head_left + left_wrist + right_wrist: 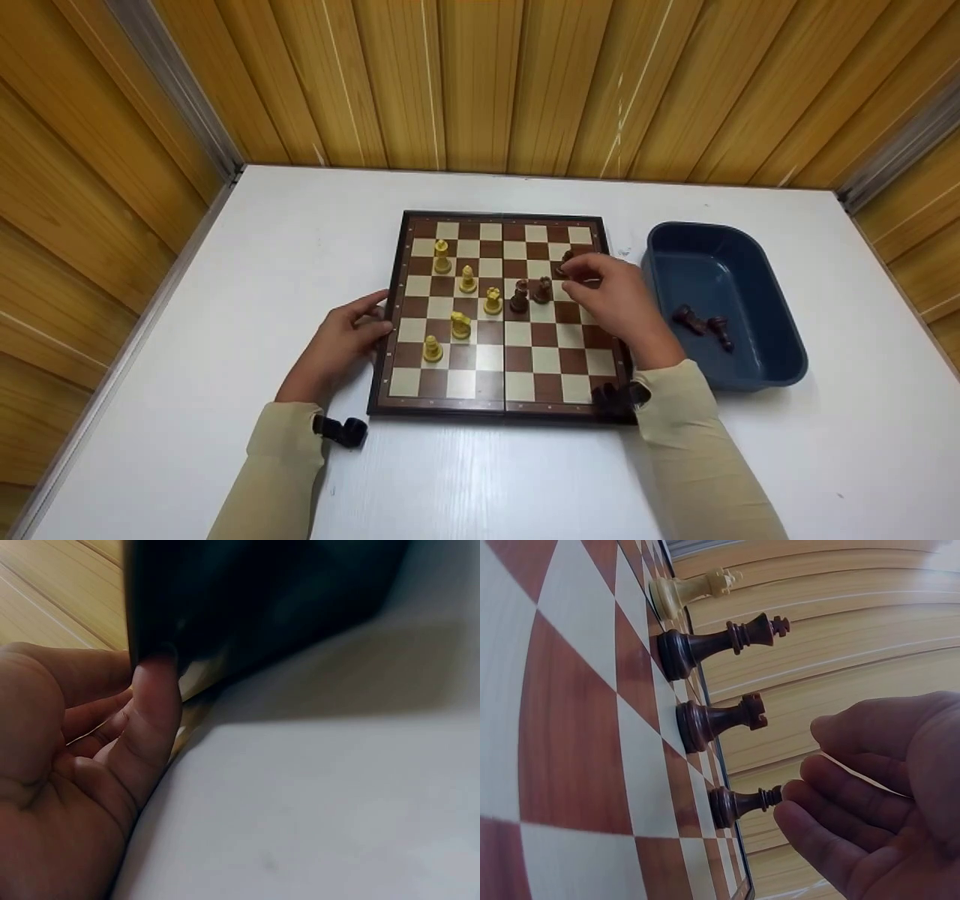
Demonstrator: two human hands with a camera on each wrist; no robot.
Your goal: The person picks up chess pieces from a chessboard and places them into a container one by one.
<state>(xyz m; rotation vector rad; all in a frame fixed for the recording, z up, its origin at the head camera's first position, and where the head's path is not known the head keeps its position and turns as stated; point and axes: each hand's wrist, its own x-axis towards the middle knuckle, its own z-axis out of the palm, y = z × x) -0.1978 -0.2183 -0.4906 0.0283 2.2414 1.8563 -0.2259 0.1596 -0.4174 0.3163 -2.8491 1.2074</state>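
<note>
A chessboard [491,409] lies on the white table. My left hand [343,337] touches its left edge with thumb and forefinger; the left wrist view shows the thumb [156,701] against the dark side. My right hand [619,300] hovers over the board's right part, fingers loosely bent and apart from the dark pieces. Nearest its fingertips stands a small dark chess piece [739,806], its top partly hidden. Beside that are a dark rook [712,722] and a dark king [705,643]. Several cream pieces stand further left, among them a knight [460,325] and a rook [493,300].
To the board's right stands a blue plastic basin [780,315]; a dark chess piece [688,319] and another dark chess piece [720,334] lie in it. Wood-look panels [480,82] rise behind the table [187,337] and at both sides.
</note>
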